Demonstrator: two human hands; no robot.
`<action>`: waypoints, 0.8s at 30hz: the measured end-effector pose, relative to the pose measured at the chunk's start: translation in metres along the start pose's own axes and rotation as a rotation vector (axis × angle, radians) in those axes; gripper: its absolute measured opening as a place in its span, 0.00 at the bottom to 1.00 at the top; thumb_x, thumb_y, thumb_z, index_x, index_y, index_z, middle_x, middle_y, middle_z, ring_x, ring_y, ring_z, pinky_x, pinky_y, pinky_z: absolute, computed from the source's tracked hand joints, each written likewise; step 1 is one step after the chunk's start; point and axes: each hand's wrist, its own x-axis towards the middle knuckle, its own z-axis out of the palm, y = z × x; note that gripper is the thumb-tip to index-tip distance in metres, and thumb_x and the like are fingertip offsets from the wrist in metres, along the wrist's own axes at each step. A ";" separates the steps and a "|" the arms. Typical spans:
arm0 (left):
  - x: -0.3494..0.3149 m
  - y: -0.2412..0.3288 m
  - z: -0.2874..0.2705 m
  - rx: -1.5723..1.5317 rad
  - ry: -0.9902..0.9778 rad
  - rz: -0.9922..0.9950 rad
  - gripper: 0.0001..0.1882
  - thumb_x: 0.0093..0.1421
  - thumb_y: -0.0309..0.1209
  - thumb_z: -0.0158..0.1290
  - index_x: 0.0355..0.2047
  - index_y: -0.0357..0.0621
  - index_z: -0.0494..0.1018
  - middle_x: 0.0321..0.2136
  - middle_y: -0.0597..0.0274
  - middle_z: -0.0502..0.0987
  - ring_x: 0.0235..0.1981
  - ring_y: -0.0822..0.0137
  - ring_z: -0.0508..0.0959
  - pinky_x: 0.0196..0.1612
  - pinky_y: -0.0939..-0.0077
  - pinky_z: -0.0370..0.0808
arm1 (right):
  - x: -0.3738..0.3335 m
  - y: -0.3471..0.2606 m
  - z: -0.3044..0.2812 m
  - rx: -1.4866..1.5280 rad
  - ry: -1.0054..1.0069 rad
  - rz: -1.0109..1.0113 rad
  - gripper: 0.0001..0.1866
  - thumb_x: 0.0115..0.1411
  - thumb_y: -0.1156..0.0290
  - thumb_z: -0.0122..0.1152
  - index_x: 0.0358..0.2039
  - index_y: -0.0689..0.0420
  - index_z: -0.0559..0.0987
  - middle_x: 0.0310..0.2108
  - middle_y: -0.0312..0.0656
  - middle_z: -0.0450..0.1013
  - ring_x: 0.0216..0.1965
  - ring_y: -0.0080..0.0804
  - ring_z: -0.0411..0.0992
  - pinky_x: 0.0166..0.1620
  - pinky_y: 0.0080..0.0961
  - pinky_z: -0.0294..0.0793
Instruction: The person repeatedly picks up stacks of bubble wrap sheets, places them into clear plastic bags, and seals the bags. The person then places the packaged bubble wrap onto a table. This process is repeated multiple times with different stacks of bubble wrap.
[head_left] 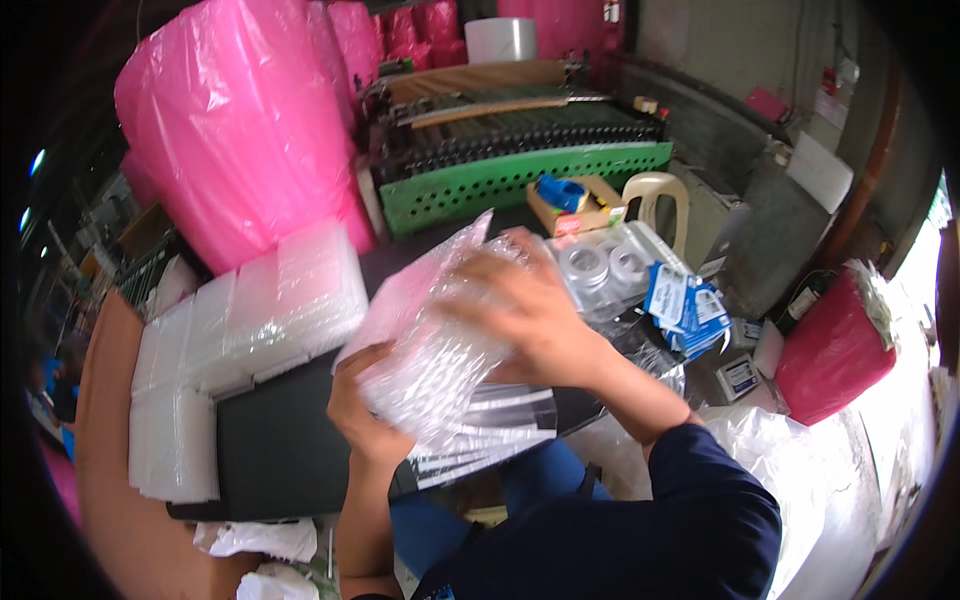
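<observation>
Over the black table (280,440) | left hand (368,408) gripped bubble wrap (420,395), seemingly to steady it | right hand (525,312) blurred across it, hold unclear

Glare at right; dark curved edges; right fingers (492,272) blurred
</observation>
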 end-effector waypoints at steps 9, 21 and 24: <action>-0.051 -0.002 0.071 -1.256 -0.076 -0.734 0.14 0.54 0.31 0.56 0.38 0.35 0.71 0.37 0.50 0.76 0.40 0.59 0.76 0.46 0.62 0.72 | -0.125 0.052 -0.025 0.914 0.047 0.264 0.82 0.19 0.53 0.82 0.65 0.57 0.30 0.66 0.59 0.34 0.68 0.46 0.35 0.64 0.43 0.42; -0.068 -0.005 0.085 -0.496 -0.431 -0.198 0.31 0.43 0.35 0.66 0.49 0.44 0.70 0.50 0.57 0.70 0.52 0.56 0.69 0.53 0.61 0.65 | -0.279 0.081 -0.126 0.699 0.371 1.274 0.46 0.17 0.77 0.65 0.49 0.65 0.71 0.36 0.44 0.74 0.32 0.34 0.74 0.28 0.27 0.74; -0.097 -0.105 0.052 -0.151 -0.716 -0.332 0.22 0.48 0.25 0.62 0.45 0.45 0.74 0.46 0.59 0.74 0.48 0.60 0.74 0.49 0.69 0.71 | -0.368 0.099 -0.174 0.698 0.428 1.246 0.43 0.19 0.78 0.66 0.47 0.67 0.71 0.32 0.45 0.74 0.29 0.34 0.74 0.27 0.27 0.74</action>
